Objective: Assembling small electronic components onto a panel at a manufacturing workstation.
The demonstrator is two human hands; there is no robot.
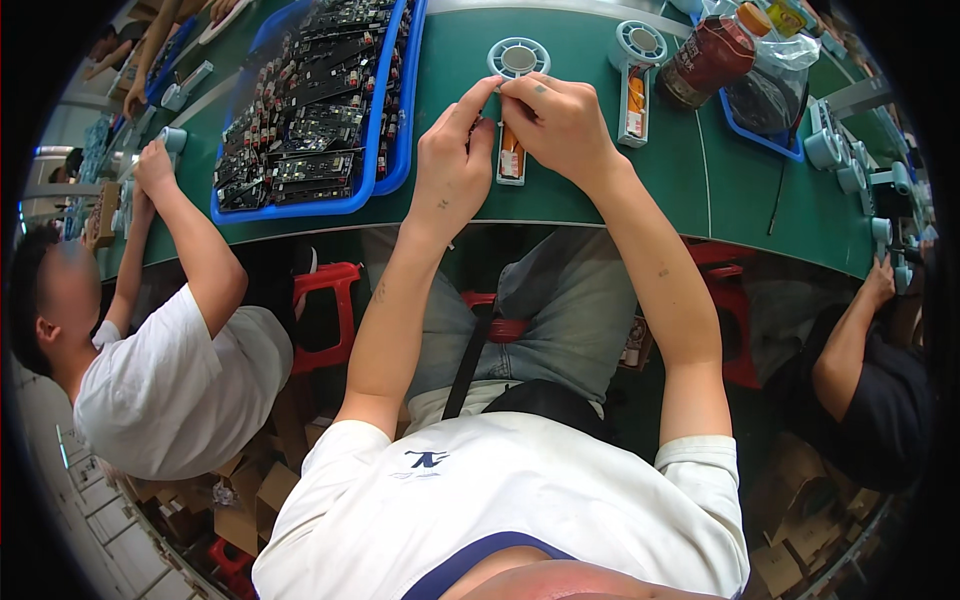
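Apparently for fine control, the left hand (455, 165) and right hand (563, 125) meet at the fingertips, any pinched part too small to tell, over the round-headed casing (519, 58) lying beneath them, while the blue tray (378, 105) stands left of them, likely for easy reach.

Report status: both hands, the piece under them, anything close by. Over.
Left hand and right hand together over round-headed unit; exact grip hidden. Unit on green table. Nearby: similar unit right, blue tray of circuit boards left.

Round-headed device (519, 61) part-hidden (by fingers (528, 94)), bin (300, 208) cropped
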